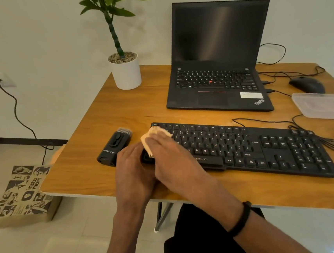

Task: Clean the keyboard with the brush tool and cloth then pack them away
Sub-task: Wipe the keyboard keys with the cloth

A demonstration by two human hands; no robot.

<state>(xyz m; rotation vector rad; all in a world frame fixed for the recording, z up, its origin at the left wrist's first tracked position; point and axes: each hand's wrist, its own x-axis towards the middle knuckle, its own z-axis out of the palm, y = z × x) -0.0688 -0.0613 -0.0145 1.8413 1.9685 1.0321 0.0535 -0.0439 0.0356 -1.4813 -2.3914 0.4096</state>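
on the wooden surface (103, 112), the black keyboard (256, 148) lies at an angle near the front edge, its cable trailing off the far right end. the right hand (171, 158) lies over the keyboard's left end with a pale cloth (155, 134) under it; the cloth shows past the fingertips and at the side of the hand, bunched on the keys. whether the fingers curl round the cloth or only press it flat cannot be told, so the right grip stays unclear. a dark band sits on the right wrist.

the left hand (134, 170) rests at the keyboard's left front corner, just beside the right hand and touching it. its fingertips are hidden behind the right hand and the keyboard's edge, so its grip cannot be told either.

the brush tool (115, 147), a black block with short bristles at its far end, lies on the surface just left of the keyboard, apart from both hands.

behind the keyboard stands an open laptop (217, 60) with a dark screen. a potted plant (125, 69) in a white pot sits at the far left corner. a dark mouse (307, 85) lies to the right of the laptop, with a clear plastic lid (323, 105) in front of it. on the floor to the left rests a printed paper bag (19, 193).
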